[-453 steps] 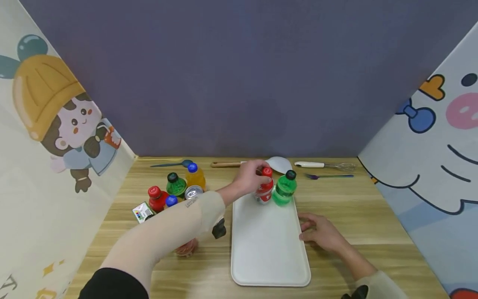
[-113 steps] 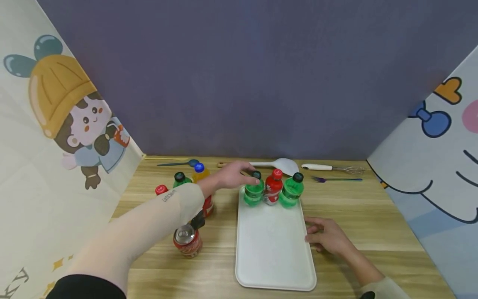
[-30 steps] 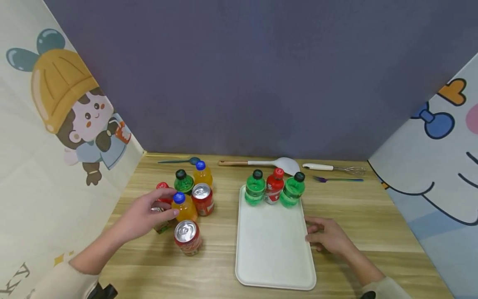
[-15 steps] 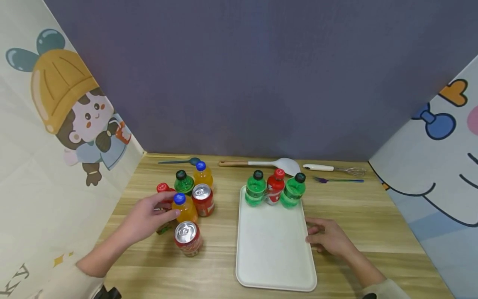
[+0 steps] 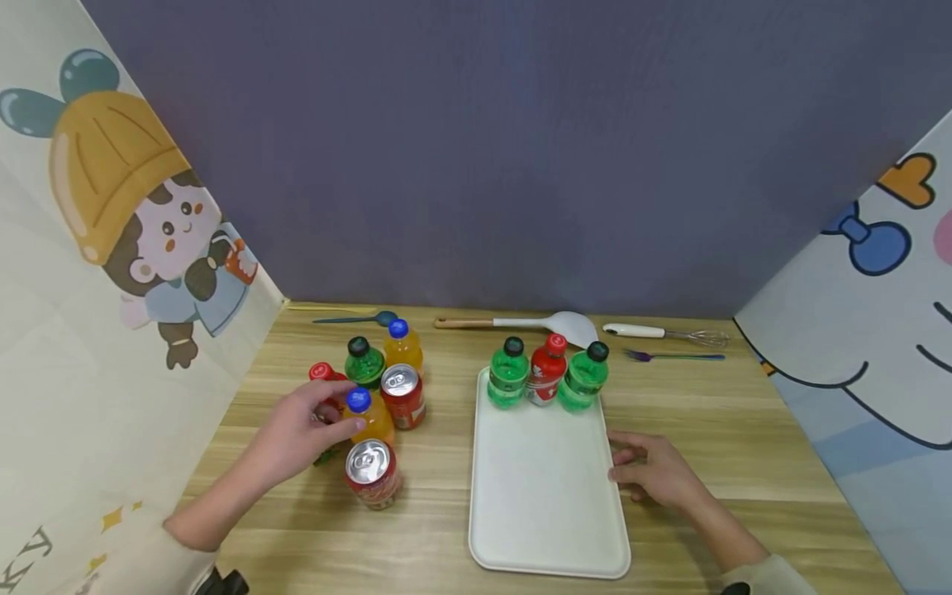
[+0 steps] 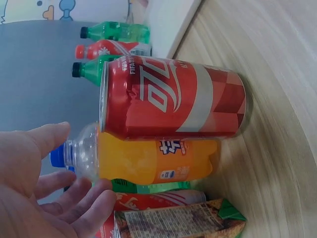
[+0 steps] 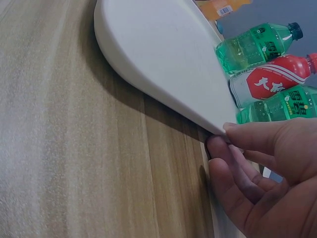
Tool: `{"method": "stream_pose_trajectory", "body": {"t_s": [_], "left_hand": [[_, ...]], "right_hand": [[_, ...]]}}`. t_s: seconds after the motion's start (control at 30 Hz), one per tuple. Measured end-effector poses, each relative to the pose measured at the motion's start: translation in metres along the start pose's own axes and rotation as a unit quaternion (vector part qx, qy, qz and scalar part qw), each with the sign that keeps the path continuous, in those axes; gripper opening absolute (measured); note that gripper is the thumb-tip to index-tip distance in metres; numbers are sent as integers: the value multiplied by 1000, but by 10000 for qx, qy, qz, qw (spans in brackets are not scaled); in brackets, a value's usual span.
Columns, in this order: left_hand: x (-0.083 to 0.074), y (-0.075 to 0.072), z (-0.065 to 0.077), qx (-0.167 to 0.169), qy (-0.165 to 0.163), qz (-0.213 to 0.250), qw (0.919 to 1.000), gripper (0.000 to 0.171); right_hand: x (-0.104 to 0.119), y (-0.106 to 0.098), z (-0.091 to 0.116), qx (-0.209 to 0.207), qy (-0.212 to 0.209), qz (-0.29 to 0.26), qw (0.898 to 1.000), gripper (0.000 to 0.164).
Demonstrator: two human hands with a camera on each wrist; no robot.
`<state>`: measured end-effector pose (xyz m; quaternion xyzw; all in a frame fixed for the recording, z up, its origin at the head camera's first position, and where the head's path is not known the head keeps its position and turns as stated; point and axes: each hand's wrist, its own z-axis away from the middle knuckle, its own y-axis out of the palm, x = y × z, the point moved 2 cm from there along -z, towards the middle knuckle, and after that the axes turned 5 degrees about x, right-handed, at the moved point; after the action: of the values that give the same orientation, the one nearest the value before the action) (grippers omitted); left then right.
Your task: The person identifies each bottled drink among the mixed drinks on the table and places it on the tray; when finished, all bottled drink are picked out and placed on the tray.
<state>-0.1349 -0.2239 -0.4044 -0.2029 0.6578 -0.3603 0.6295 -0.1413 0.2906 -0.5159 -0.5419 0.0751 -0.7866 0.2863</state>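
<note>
My left hand (image 5: 297,434) is around the upper part of an orange soda bottle (image 5: 375,426) with a blue cap. In the left wrist view, the thumb and spread fingers stand on either side of the bottle's neck, with gaps showing. A red soda can (image 6: 168,99) is beside that bottle. With thumb and fingertips, my right hand (image 5: 654,471) pinches the right rim of a white tray (image 5: 546,496). Along the tray's far end stand a green bottle (image 5: 509,380), a red bottle (image 5: 546,376) and another green bottle (image 5: 583,384), all upright.
Around the left hand are another can (image 5: 404,401), a green bottle (image 5: 364,364), a second orange bottle (image 5: 402,345), a red bottle (image 5: 324,373) and a drink carton (image 6: 178,220). A spoon (image 5: 383,318), turner (image 5: 568,326), whisk (image 5: 695,337) and fork (image 5: 647,357) lie near the wall.
The red bottle was released on the tray, then a second green bottle was placed on its left. My left hand went back to the left group, now slightly closer around the orange bottle.
</note>
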Motion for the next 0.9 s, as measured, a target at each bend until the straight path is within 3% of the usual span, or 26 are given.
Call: {"method": "stream_pose_trajectory", "body": {"t_s": [0.17,0.5,0.9], "left_hand": [[-4,3,2,-179,34,-241,9995,52],[-1,6,2,-329,11,-189,9993,45],[-1,9,-2,-31,-246,377,9990,53]], "right_hand": [[-1,0,0,6,5,-14,10000,69],[-1,0,0,11,3,-37,10000,69],[-1,0,-1,-34,66,5,10000,69]]}}
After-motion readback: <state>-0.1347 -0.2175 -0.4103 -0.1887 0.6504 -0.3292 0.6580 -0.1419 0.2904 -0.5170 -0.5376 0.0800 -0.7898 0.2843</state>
